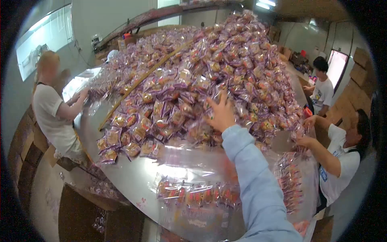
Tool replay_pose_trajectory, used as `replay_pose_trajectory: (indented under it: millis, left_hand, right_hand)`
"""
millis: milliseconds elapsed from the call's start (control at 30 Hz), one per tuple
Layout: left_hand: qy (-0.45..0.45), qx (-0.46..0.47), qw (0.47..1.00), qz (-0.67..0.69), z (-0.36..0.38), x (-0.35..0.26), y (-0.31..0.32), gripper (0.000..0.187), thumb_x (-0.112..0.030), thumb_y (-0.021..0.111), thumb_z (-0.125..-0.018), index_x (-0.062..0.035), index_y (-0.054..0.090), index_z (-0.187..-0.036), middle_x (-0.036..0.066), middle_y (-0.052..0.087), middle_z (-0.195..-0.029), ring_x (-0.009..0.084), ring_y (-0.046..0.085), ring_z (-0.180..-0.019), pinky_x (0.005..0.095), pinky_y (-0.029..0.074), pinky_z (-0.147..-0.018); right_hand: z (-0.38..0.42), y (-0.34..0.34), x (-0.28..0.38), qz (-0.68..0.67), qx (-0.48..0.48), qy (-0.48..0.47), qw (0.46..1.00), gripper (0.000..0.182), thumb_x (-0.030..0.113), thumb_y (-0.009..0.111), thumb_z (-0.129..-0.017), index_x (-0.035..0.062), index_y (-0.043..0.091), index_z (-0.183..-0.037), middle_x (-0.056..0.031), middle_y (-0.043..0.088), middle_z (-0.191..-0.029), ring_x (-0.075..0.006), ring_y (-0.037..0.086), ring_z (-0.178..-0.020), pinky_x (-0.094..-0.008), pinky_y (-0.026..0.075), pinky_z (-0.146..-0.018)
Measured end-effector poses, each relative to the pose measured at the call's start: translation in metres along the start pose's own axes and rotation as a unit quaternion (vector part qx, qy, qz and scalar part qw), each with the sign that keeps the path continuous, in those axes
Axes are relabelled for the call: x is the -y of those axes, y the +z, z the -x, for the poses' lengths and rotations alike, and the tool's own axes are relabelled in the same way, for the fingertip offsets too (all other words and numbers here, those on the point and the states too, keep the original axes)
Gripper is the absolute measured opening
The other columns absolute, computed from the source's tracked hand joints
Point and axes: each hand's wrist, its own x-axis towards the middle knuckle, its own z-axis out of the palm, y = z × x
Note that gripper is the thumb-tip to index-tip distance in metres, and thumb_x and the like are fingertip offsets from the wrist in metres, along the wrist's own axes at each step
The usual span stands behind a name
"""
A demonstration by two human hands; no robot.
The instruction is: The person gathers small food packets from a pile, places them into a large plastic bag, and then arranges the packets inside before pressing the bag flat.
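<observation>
My right hand (221, 113), at the end of a light blue sleeve, reaches onto a large heap of small purple-edged wrapped packets (177, 115). Its fingers are spread over the packets at the middle of the heap, and it grips nothing that I can make out. Below it, a large clear plastic bag (193, 220) lies on the metal table (129, 181) with a row of packets inside. To the right of my sleeve stands a stacked column of packets (289, 181) under clear plastic. My left hand does not show.
A long yellow strip (147, 74) crosses the heap. One person (54, 105) stands at the left edge of the table. Two others, a nearer person (340, 161) and a farther person (322, 90), are at the right. Cardboard boxes (82, 213) stand below the table at the left.
</observation>
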Motion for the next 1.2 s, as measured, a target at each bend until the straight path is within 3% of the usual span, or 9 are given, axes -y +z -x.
replay_pose_trajectory:
  millis: [133,333,367,500,867,900,1000,1033,1200]
  left_hand:
    - [-0.006,-0.003,1.0,0.007,-0.003,-0.002,-0.004,0.068,-0.047,0.054,-0.094,-0.0185,0.043,-0.155,0.017,0.034,-0.163,0.0405,0.024,-0.151,0.0616,0.019,-0.119]
    - [-0.009,-0.006,1.0,0.006,-0.007,-0.004,-0.011,0.067,-0.046,0.054,-0.095,-0.0182,0.044,-0.155,0.017,0.034,-0.163,0.0405,0.025,-0.151,0.0613,0.02,-0.119]
    - [-0.011,-0.006,1.0,0.005,-0.006,-0.005,-0.011,0.067,-0.046,0.054,-0.095,-0.0182,0.044,-0.155,0.017,0.035,-0.163,0.0405,0.025,-0.151,0.0613,0.021,-0.118]
    - [-0.019,-0.011,1.0,0.011,-0.006,-0.005,-0.011,0.066,-0.045,0.054,-0.095,-0.018,0.045,-0.154,0.018,0.035,-0.162,0.0405,0.026,-0.15,0.0611,0.022,-0.118]
    - [-0.037,-0.022,0.998,0.046,0.002,0.003,-0.022,0.063,-0.042,0.054,-0.096,-0.0175,0.046,-0.153,0.018,0.037,-0.161,0.0406,0.028,-0.149,0.0606,0.025,-0.117]
    - [-0.041,-0.026,0.998,0.048,0.002,0.007,-0.025,0.063,-0.042,0.054,-0.096,-0.0174,0.047,-0.153,0.018,0.037,-0.161,0.0406,0.028,-0.149,0.0606,0.025,-0.117]
    - [-0.048,-0.03,0.997,0.056,0.005,0.005,-0.025,0.062,-0.041,0.054,-0.096,-0.0173,0.047,-0.153,0.018,0.038,-0.161,0.0406,0.029,-0.149,0.0605,0.026,-0.117]
    - [-0.05,-0.032,0.996,0.06,0.007,0.005,-0.025,0.062,-0.041,0.054,-0.096,-0.0173,0.047,-0.153,0.018,0.038,-0.161,0.0406,0.029,-0.149,0.0604,0.026,-0.117]
    - [-0.053,-0.045,0.994,0.082,0.014,0.001,-0.017,0.061,-0.039,0.054,-0.096,-0.017,0.048,-0.152,0.018,0.039,-0.16,0.0406,0.03,-0.149,0.0602,0.028,-0.116]
  right_hand:
    - [0.001,0.032,0.011,-0.008,0.203,0.021,0.979,0.101,0.052,0.089,-0.068,0.0337,0.043,-0.155,-0.0234,0.004,-0.17,-0.0616,0.015,-0.148,-0.0751,0.042,-0.103]
    - [0.006,0.03,0.07,-0.017,0.173,0.047,0.984,0.108,0.07,0.083,-0.064,0.0347,0.041,-0.157,-0.0191,0.002,-0.172,-0.0613,0.009,-0.15,-0.0859,0.03,-0.099]
    - [0.006,0.049,0.071,0.037,0.132,0.06,0.989,0.084,0.058,0.075,-0.081,0.036,0.043,-0.155,-0.017,0.006,-0.172,-0.0596,0.015,-0.15,-0.0838,0.033,-0.098]
    - [-0.009,0.075,0.075,0.099,0.112,0.118,0.982,0.048,0.026,0.053,-0.101,0.0362,0.052,-0.148,-0.0117,0.017,-0.17,-0.0567,0.03,-0.145,-0.0816,0.038,-0.095]
    - [-0.023,0.111,0.074,0.113,0.034,0.061,0.991,0.047,0.035,0.066,-0.093,0.0334,0.059,-0.14,-0.0106,0.022,-0.169,-0.0598,0.019,-0.148,-0.0833,0.037,-0.092]
    - [-0.023,0.111,0.075,0.116,0.051,0.055,0.99,0.054,0.041,0.076,-0.085,0.0323,0.061,-0.136,-0.0103,0.023,-0.169,-0.0594,0.02,-0.148,-0.0818,0.038,-0.093]
    - [-0.021,0.108,0.079,0.082,0.045,0.054,0.994,0.035,0.028,0.058,-0.097,0.0347,0.067,-0.13,-0.0081,0.029,-0.167,-0.0603,0.018,-0.147,-0.0823,0.036,-0.094]
    - [-0.021,0.106,0.08,0.102,0.04,0.055,0.992,0.077,0.05,0.09,-0.065,0.0325,0.061,-0.135,-0.0083,0.03,-0.166,-0.0565,0.024,-0.147,-0.0773,0.039,-0.096]
    - [-0.02,0.095,0.069,0.087,0.019,0.043,0.995,0.078,0.048,0.092,-0.064,0.0282,0.062,-0.133,-0.0054,0.037,-0.161,-0.0517,0.032,-0.142,-0.0712,0.042,-0.097]
